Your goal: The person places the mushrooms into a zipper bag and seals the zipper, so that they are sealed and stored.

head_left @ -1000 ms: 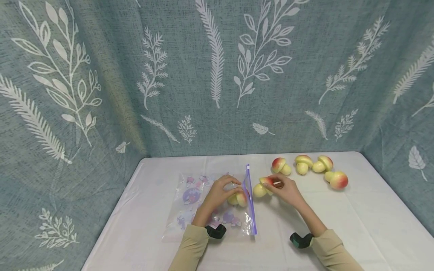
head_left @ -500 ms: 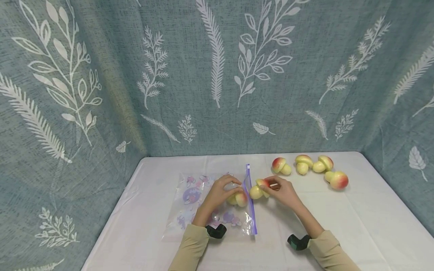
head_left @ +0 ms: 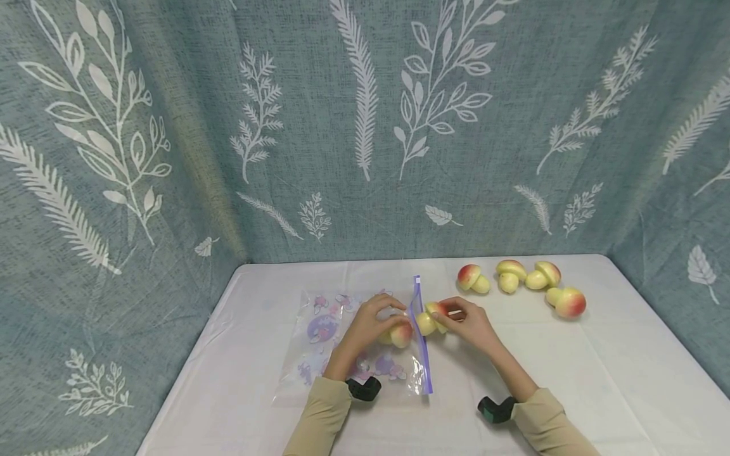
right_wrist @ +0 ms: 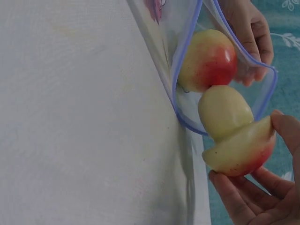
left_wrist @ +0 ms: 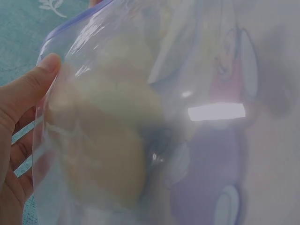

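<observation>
Left hand (left_wrist: 16,105) against clear printed bag (left_wrist: 206,159), blurred yellowish mushroom (left_wrist: 103,150) inside.

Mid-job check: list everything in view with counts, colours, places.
table: 1, white, foreground
curtain: 1, teal with white leaves, behind table
bag: 1, clear with printed figures and purple zip, on table
bagged mushroom: 1, yellow and red, inside bag
held mushroom: 1, yellow and red, at bag's mouth
loose mushrooms: 4, yellow and red, table's far right
wrist devices: 2, black, one per wrist
sleeves: 2, tan, on forearms
left hand: 1, bare, holding bag
right hand: 1, bare, pinching held mushroom
</observation>
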Available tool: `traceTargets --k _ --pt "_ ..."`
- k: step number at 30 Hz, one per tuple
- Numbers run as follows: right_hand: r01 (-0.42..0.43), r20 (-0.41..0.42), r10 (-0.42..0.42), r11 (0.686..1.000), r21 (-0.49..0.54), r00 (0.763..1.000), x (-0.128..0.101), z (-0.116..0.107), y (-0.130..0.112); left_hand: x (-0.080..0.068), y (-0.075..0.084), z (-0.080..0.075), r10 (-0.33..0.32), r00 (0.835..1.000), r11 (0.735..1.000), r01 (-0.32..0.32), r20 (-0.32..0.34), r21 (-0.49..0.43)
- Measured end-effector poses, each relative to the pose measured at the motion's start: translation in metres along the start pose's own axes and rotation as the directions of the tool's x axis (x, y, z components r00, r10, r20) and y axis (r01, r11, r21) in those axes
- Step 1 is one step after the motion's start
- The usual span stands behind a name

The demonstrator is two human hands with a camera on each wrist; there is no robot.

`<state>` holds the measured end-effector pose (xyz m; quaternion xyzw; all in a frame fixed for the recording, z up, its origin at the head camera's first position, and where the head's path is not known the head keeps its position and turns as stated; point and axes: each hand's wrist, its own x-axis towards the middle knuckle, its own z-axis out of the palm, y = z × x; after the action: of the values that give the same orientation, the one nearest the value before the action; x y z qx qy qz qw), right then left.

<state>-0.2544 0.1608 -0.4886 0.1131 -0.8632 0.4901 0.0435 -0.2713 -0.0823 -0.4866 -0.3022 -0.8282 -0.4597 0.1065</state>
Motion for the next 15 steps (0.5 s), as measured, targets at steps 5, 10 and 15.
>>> traceTargets --k 5,10,15 --pt "-0.023 0.02 0.022 1.0 0.012 1.0 -0.0007 0.0037 -0.0012 0.0 -0.0001 -0.0004 0.016 1.0 1.0 -0.016 -0.002 -0.008" --pt "-0.034 0.036 0.032 0.999 0.043 0.999 -0.0006 0.0073 -0.001 -0.0001 -0.0001 -0.0007 0.023 1.0 1.0 -0.023 0.0 -0.018" --pt "-0.048 0.051 0.044 0.997 0.067 0.998 -0.0005 0.0101 -0.0023 -0.0002 0.0001 -0.0011 0.013 1.0 1.0 -0.013 0.0 -0.021"
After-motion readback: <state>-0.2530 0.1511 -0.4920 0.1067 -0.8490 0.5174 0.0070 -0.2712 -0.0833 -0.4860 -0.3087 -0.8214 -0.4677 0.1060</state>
